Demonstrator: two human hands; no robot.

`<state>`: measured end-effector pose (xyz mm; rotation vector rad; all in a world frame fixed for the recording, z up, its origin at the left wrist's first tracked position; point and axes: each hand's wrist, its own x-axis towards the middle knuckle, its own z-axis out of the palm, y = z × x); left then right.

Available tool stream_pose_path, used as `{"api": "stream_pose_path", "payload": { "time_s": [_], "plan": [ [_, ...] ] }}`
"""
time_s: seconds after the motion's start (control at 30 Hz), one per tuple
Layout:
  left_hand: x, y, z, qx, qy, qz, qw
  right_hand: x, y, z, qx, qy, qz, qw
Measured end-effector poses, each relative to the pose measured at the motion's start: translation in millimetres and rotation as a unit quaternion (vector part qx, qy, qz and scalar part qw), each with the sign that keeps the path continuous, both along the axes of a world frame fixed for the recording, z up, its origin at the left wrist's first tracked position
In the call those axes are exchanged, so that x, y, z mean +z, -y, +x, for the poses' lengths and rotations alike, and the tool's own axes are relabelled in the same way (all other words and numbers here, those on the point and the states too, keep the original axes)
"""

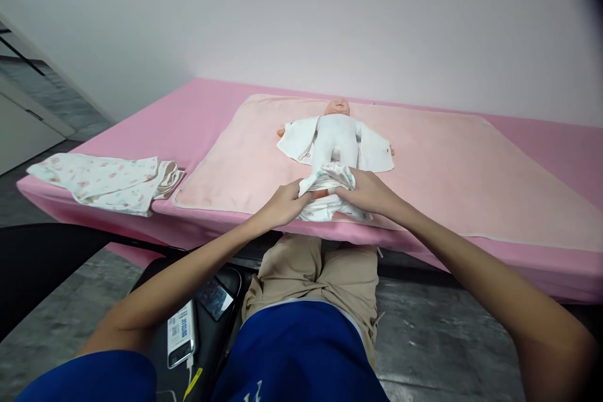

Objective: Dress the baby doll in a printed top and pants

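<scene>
A baby doll [337,132] in a white top lies on its back on a pale pink blanket [447,169], head toward the wall. Bunched white patterned trousers [330,179] sit around its legs at the near edge. My left hand [285,201] grips the left side of the bunched cloth, fingers closed. On the right side my right hand [370,191] is closed on the same cloth.
The blanket covers a pink mattress [198,107] against a white wall. A folded patterned cloth [101,181] lies at the mattress's left end. A phone [181,334] rests on a black seat by my left arm. My knees are under the mattress edge.
</scene>
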<state>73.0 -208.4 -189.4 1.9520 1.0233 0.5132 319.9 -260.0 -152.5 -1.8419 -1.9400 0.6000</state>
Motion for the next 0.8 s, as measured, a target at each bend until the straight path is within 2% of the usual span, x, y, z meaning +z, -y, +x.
{"api": "stream_pose_path", "payload": {
  "time_s": [0.07,0.17,0.27,0.37,0.47,0.53,0.6,0.67,0.73,0.8],
  "plan": [
    [-6.6,-4.3,-1.2,0.009,-0.094,0.056,0.994,-5.6,-4.3,-2.6,0.008,0.019,-0.018,1.000],
    [-14.1,-11.6,0.9,-0.014,-0.193,0.120,0.974,-11.1,-12.4,-8.3,0.015,0.052,-0.041,0.998],
    [-21.1,-18.4,3.0,-0.052,-0.243,0.139,0.959,-15.3,-19.2,-15.4,0.030,0.104,-0.058,0.992],
    [-28.8,-23.9,1.8,-0.071,-0.247,0.135,0.957,-19.8,-21.4,-22.0,0.040,0.141,-0.067,0.987],
    [-36.4,-27.8,-0.6,-0.078,-0.208,0.119,0.968,-25.0,-18.6,-25.8,0.049,0.148,-0.072,0.985],
    [-40.3,-30.2,-1.7,-0.065,-0.159,0.084,0.981,-28.9,-15.4,-25.3,0.052,0.133,-0.067,0.987],
    [-42.6,-33.4,-2.3,-0.042,-0.073,0.021,0.996,-32.3,-13.1,-21.1,0.051,0.079,-0.036,0.995],
    [-42.3,-39.0,-2.3,-0.040,0.038,-0.030,0.998,-34.3,-13.8,-12.8,0.055,-0.004,0.000,0.998],
    [-39.6,-48.4,-1.3,-0.059,0.125,-0.017,0.990,-34.0,-19.4,-0.8,0.076,-0.076,0.020,0.994],
    [-36.1,-62.6,0.4,-0.071,0.145,0.042,0.986,-31.5,-30.3,13.6,0.107,-0.100,0.041,0.988]
  ]
}}
